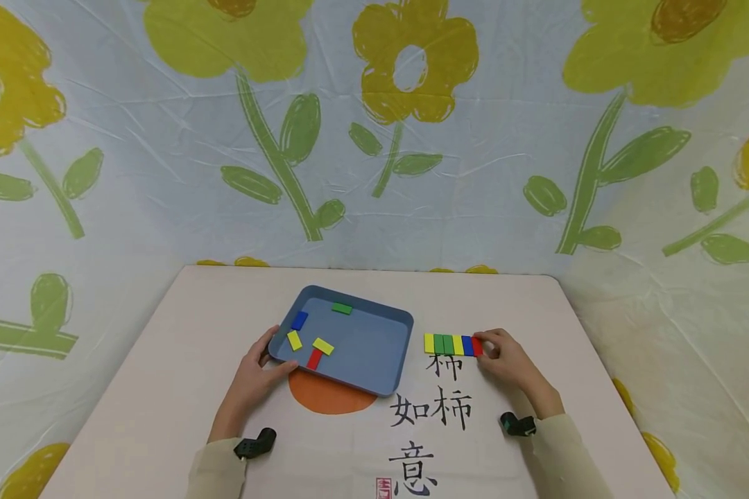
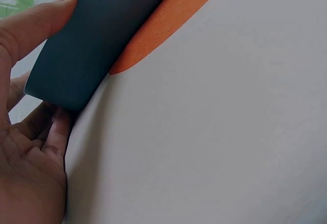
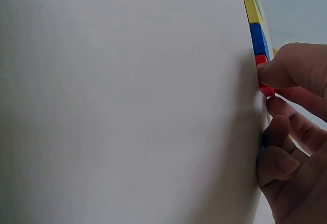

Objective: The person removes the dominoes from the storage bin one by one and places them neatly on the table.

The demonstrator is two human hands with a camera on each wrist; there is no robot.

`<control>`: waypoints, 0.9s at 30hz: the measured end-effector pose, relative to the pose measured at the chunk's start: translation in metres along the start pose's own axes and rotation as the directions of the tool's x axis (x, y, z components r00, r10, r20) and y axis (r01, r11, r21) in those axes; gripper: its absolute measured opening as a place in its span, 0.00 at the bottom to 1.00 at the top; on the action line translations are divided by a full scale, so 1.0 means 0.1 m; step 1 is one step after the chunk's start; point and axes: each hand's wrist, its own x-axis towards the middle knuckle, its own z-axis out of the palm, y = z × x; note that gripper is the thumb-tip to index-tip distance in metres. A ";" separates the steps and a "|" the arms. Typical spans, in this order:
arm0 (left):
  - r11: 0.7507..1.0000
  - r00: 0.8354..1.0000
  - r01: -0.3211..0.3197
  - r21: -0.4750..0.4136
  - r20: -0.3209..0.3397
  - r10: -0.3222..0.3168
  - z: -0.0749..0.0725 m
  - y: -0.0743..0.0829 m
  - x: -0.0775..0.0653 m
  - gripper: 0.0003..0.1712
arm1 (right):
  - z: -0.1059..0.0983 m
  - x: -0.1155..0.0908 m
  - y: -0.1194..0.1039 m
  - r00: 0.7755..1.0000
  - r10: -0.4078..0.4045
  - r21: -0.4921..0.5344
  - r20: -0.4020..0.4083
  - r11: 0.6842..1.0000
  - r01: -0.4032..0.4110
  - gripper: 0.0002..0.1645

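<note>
My left hand [image 1: 259,374] holds the near left corner of a blue-grey tray [image 1: 368,353], thumb over its near wall and fingers around the side. In the left wrist view the thumb [image 2: 41,22] lies on the dark tray wall [image 2: 97,40]. Inside the tray lie a green block [image 1: 342,308], a blue block [image 1: 299,320], a red block [image 1: 314,359] and two yellow blocks [image 1: 323,346]. To its right, a row of coloured blocks [image 1: 448,344] stretches across the table. My right hand [image 1: 505,360] pinches the red block [image 3: 261,59] at the row's right end, beside a blue one [image 3: 258,39].
The pale table mat [image 1: 474,457] bears black brush characters [image 1: 452,407], a red seal print [image 1: 383,488] and an orange shape [image 1: 331,398] partly under the tray. Behind the table hangs a flower-printed cloth [image 1: 462,229]. Each wrist wears a small black camera [image 1: 518,424].
</note>
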 end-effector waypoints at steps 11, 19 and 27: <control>1.000 1.000 -0.007 0.005 0.004 0.006 0.01 -0.02 0.01 0.57 | 0.01 0.00 -0.01 0.999 -0.029 -0.013 -0.018 1.000 0.029 0.30; 1.000 1.000 -0.004 0.001 0.007 0.004 0.00 -0.01 0.01 0.57 | 0.02 -0.01 -0.01 1.000 -0.020 -0.017 -0.019 1.000 0.020 0.30; 1.000 1.000 -0.005 -0.002 0.007 0.005 0.00 0.00 0.02 0.57 | 0.02 0.00 -0.01 1.000 -0.023 -0.016 -0.019 1.000 0.023 0.30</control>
